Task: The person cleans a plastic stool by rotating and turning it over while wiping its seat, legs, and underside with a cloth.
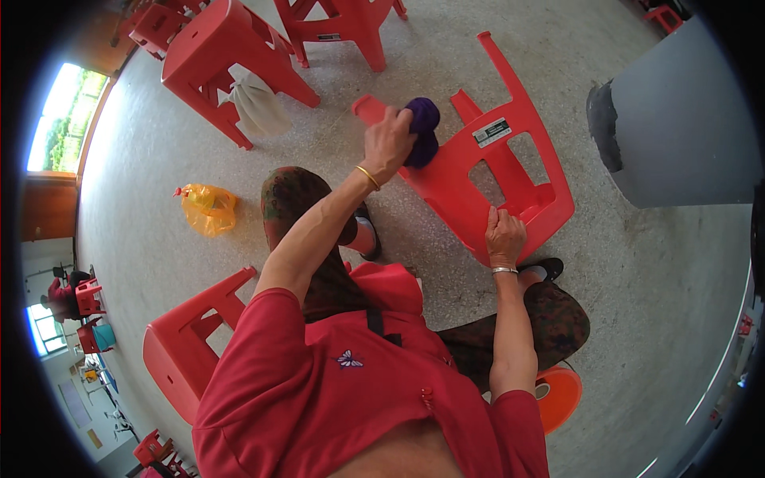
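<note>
A red plastic stool (454, 197) lies tipped over on the floor before me, its legs pointing away and a label on one side. My left hand (389, 142), with a gold-coloured bangle at the wrist, grips a dark purple cloth (423, 132) against one of the stool's legs. Lower down, my right hand (505, 234), with a silver-coloured bracelet, is closed over the edge of the stool near its seat end.
Red stools stand at the upper left (206, 45), top (340, 27) and lower left (179, 340). A pale cloth bag (257, 104) hangs from one. A yellow plastic bag (209, 209) lies left, an orange bucket (562, 397) lower right, a grey column (675, 125) right.
</note>
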`<control>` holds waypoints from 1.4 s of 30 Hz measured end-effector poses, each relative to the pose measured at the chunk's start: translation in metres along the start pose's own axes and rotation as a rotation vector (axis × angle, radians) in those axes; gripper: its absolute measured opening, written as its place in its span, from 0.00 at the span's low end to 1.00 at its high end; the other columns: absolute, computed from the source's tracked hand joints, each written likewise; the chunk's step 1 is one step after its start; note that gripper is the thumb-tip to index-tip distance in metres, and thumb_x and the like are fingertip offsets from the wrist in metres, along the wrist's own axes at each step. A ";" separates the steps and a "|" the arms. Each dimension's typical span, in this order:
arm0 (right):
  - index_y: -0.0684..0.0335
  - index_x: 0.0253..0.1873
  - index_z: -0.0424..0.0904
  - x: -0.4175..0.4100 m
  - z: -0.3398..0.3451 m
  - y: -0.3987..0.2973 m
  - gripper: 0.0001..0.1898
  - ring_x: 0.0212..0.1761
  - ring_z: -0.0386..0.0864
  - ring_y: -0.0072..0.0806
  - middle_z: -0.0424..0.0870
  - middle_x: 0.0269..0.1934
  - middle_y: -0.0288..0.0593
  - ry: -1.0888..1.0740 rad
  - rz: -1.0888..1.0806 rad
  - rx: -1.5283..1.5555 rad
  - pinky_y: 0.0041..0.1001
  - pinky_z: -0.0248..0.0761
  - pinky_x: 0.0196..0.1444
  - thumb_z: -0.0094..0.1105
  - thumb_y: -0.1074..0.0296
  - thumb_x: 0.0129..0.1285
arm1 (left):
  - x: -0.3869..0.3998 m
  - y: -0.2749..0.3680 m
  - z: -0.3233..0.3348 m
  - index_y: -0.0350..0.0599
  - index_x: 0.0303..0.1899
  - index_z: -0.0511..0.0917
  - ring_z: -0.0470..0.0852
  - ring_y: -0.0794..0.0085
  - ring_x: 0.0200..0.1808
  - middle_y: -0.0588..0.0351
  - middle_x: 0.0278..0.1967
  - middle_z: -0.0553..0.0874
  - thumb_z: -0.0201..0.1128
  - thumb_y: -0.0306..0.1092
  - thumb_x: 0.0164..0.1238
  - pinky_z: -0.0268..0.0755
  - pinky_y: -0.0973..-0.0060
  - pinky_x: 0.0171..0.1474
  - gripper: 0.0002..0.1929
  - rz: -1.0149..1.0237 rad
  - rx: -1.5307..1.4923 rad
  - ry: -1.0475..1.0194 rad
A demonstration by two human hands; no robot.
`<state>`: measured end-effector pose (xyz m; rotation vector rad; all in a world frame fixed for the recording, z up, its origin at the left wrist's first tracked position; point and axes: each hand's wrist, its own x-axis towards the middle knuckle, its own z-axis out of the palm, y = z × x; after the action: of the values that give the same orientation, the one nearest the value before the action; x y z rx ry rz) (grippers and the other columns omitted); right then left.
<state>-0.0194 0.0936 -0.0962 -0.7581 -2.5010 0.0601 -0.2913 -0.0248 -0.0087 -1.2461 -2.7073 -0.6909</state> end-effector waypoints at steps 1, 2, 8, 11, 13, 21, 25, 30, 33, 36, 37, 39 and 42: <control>0.58 0.26 0.69 0.001 0.002 0.000 0.17 0.22 0.74 0.37 0.73 0.17 0.42 0.005 0.008 -0.003 0.36 0.67 0.29 0.55 0.59 0.71 | -0.012 0.008 0.007 0.46 0.47 0.75 0.83 0.48 0.39 0.47 0.41 0.79 0.69 0.34 0.53 0.77 0.57 0.41 0.19 0.039 -0.059 0.033; 0.58 0.26 0.70 -0.001 0.003 0.001 0.18 0.22 0.75 0.37 0.73 0.17 0.42 0.005 0.021 -0.012 0.37 0.67 0.29 0.55 0.59 0.71 | -0.024 0.021 0.014 0.47 0.44 0.73 0.84 0.47 0.35 0.46 0.42 0.78 0.70 0.33 0.52 0.78 0.54 0.37 0.18 0.088 -0.141 0.071; 0.60 0.28 0.72 -0.007 0.007 0.002 0.18 0.22 0.75 0.44 0.75 0.19 0.46 0.003 0.038 0.026 0.42 0.67 0.29 0.51 0.58 0.73 | -0.093 0.027 0.045 0.46 0.48 0.72 0.83 0.48 0.41 0.43 0.41 0.79 0.68 0.34 0.57 0.76 0.57 0.42 0.19 -0.102 -0.546 0.113; 0.60 0.26 0.71 -0.006 0.007 0.003 0.18 0.23 0.75 0.42 0.74 0.18 0.46 0.029 0.006 0.007 0.40 0.66 0.29 0.53 0.59 0.71 | -0.099 0.010 0.054 0.42 0.46 0.76 0.85 0.56 0.42 0.45 0.39 0.84 0.63 0.36 0.64 0.77 0.62 0.44 0.13 -0.580 -1.069 0.221; 0.61 0.28 0.73 -0.007 0.006 0.003 0.18 0.23 0.75 0.44 0.75 0.20 0.47 -0.013 0.015 0.019 0.41 0.67 0.29 0.52 0.58 0.72 | -0.090 -0.014 0.062 0.40 0.42 0.80 0.86 0.63 0.42 0.49 0.37 0.88 0.59 0.38 0.67 0.78 0.66 0.46 0.11 -1.168 -1.380 0.453; 0.61 0.33 0.80 0.004 0.004 0.006 0.16 0.28 0.79 0.45 0.82 0.25 0.48 -0.096 0.165 0.078 0.39 0.70 0.32 0.52 0.57 0.72 | -0.044 -0.044 0.060 0.39 0.51 0.78 0.87 0.61 0.44 0.49 0.46 0.86 0.53 0.43 0.68 0.80 0.62 0.50 0.19 -1.152 -2.204 -0.065; 0.65 0.42 0.84 0.037 -0.028 0.015 0.21 0.38 0.85 0.39 0.87 0.38 0.51 -0.036 0.622 0.456 0.32 0.75 0.43 0.52 0.50 0.71 | -0.028 0.018 0.013 0.35 0.52 0.75 0.87 0.59 0.43 0.46 0.47 0.85 0.54 0.39 0.66 0.81 0.62 0.51 0.19 -1.026 -2.218 -0.235; 0.71 0.33 0.81 0.059 -0.065 0.072 0.28 0.34 0.81 0.31 0.84 0.33 0.44 0.385 1.139 1.069 0.28 0.74 0.41 0.50 0.46 0.71 | -0.016 0.118 -0.022 0.33 0.43 0.77 0.86 0.69 0.34 0.52 0.36 0.85 0.59 0.34 0.62 0.82 0.73 0.40 0.14 -0.819 -2.175 -0.428; 0.70 0.29 0.79 0.033 -0.062 0.095 0.28 0.34 0.82 0.31 0.84 0.31 0.46 0.470 1.206 1.213 0.28 0.75 0.41 0.49 0.46 0.70 | -0.015 0.162 -0.040 0.31 0.45 0.77 0.83 0.72 0.37 0.51 0.39 0.84 0.61 0.36 0.61 0.78 0.75 0.43 0.17 -0.648 -1.964 -0.580; 0.67 0.33 0.79 0.014 -0.038 0.071 0.24 0.34 0.82 0.31 0.84 0.34 0.45 0.480 1.180 1.325 0.28 0.76 0.42 0.49 0.47 0.70 | -0.031 0.178 -0.047 0.34 0.35 0.78 0.80 0.75 0.29 0.55 0.29 0.83 0.62 0.38 0.55 0.73 0.76 0.33 0.15 -0.432 -1.688 -0.535; 0.66 0.36 0.80 0.013 -0.031 0.062 0.23 0.34 0.82 0.30 0.84 0.35 0.45 0.538 1.157 1.333 0.29 0.77 0.42 0.49 0.48 0.70 | -0.039 0.181 -0.045 0.36 0.31 0.77 0.79 0.74 0.29 0.55 0.27 0.82 0.64 0.39 0.52 0.71 0.74 0.34 0.14 -0.345 -1.609 -0.531; 0.65 0.40 0.79 -0.003 0.002 0.065 0.23 0.34 0.82 0.31 0.84 0.37 0.45 0.484 0.995 1.173 0.29 0.77 0.41 0.49 0.47 0.71 | -0.056 0.187 -0.038 0.37 0.30 0.77 0.80 0.71 0.31 0.53 0.27 0.83 0.67 0.38 0.50 0.72 0.70 0.36 0.13 -0.268 -1.517 -0.501; 0.64 0.44 0.78 -0.013 0.012 0.076 0.23 0.34 0.82 0.31 0.84 0.39 0.44 0.374 0.861 1.099 0.29 0.78 0.41 0.48 0.46 0.71 | -0.078 0.190 -0.024 0.37 0.30 0.76 0.81 0.64 0.31 0.50 0.27 0.82 0.69 0.37 0.48 0.72 0.66 0.38 0.14 -0.174 -1.351 -0.442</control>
<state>0.0223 0.1516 -0.1273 -1.0869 -1.2815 1.3043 -0.1017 0.0178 0.0625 -1.3559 -2.5037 -2.8157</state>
